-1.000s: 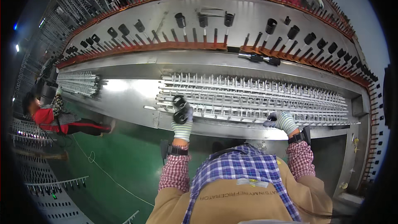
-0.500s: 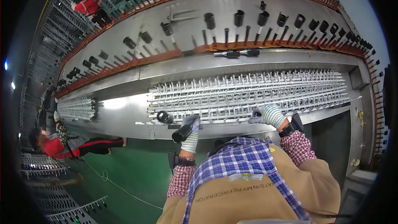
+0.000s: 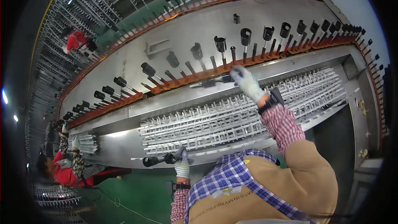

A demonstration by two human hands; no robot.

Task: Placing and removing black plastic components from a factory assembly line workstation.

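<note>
My left hand (image 3: 182, 164), in a striped grey-and-white glove, is closed round a black cylindrical part (image 3: 170, 158) at the trough's near edge. A second black cylindrical part (image 3: 150, 161) lies just left of it. My right hand (image 3: 248, 84), gloved alike, reaches over to the far ledge. Its fingers curl over the right end of black parts with a silver tip (image 3: 207, 83) lying there; the fingertips partly hide them. Between my hands lies a stack of silver metal racks (image 3: 199, 126) with rows of short prongs.
Beyond the ledge runs an orange-based line of upright spindles (image 3: 213, 62), several topped with black cups (image 3: 246, 36). A loose black cup (image 3: 236, 18) and a metal bracket (image 3: 158, 48) sit on the steel top. Co-workers in red (image 3: 62, 174) stand left and farther back.
My right hand has left the racks' near edge and moved up to the parts on the far ledge. My left hand has lowered its black part beside the other one. The view has tilted.
</note>
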